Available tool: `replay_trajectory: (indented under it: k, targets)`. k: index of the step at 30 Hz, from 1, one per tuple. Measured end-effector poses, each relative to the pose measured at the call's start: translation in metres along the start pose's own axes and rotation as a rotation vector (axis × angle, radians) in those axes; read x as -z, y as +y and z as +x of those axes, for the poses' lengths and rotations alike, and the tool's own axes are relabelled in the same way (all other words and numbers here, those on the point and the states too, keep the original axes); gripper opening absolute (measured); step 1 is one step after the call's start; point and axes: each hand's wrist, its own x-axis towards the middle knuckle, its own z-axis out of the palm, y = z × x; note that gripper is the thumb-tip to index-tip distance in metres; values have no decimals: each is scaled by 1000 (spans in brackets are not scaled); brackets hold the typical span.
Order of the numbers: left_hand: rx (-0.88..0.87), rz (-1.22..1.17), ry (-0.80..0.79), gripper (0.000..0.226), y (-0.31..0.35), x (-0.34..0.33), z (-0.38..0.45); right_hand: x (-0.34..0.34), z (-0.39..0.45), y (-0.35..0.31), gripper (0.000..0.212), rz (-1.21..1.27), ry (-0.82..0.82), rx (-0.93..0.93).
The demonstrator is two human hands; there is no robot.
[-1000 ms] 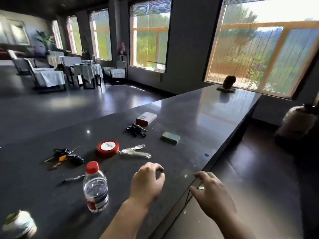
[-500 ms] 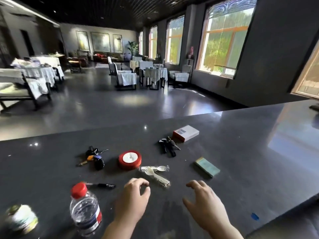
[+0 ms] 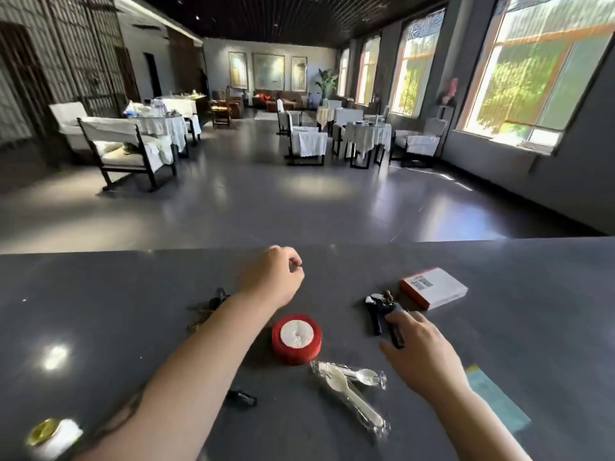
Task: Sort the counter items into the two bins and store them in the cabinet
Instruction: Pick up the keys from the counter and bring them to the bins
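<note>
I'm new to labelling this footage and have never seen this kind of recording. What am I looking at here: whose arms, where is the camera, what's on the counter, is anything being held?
No machine here: a person wears a camera on the head, looking down at their own arms over a dark counter. The left hand hovers loosely curled, holding nothing. The right hand reaches a black key bunch, fingertips touching it; a firm grip isn't clear. Also lying there: a red tape roll, wrapped plastic spoons, an orange-and-white box, a teal packet, and more keys behind the left forearm.
</note>
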Motion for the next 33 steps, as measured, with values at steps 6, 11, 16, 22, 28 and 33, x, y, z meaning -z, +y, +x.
replay_trajectory:
  k: [6,11,16,22,28,33]
  targets:
    - [152,139,-66,16,-91,-10,28,-34,73,11,41,30,-18,15]
    - [319,156,-122,27,-176,-47,7,-91,105,40,68,-75,-146,-65]
    - [311,201,-201,35,-194,-68,3,-127,123,42,57,-176,-174,-140]
    - [278,173,-124,14,-181,-70,6,-143,120,31,30,-47,-30,-35]
    - [366,95,-86,10,-177,-64,0,-128,104,40,32,159,29,-72]
    - [323,109,-3,8,-163,-46,12,-112,96,37,19,232,70,-89]
